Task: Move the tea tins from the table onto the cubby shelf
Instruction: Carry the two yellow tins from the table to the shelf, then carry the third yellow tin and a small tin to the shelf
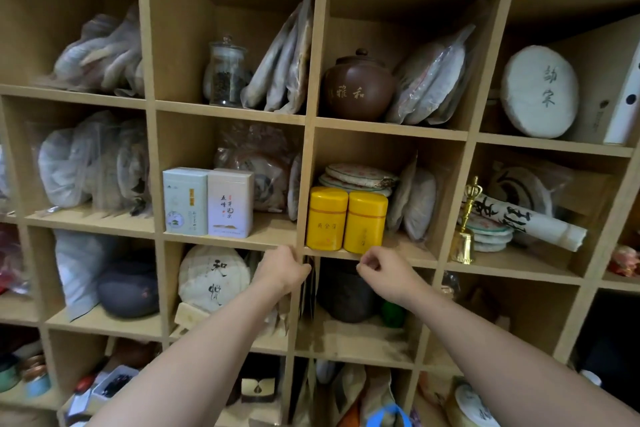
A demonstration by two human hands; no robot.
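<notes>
Two yellow tea tins sit upright, touching side by side at front of middle cubby: left yellow tin (327, 218), right yellow tin (365, 222). Stacked tea cakes (360, 178) right behind them. Next cubby over to left has pale green tin (184, 200) and pink tin (230, 203), also upright and touching. Left hand (282, 270) rests against wooden divider (304, 184) just below shelf edge, holding nothing. Right hand (384, 270) loosely curled, empty, just under right yellow tin
</notes>
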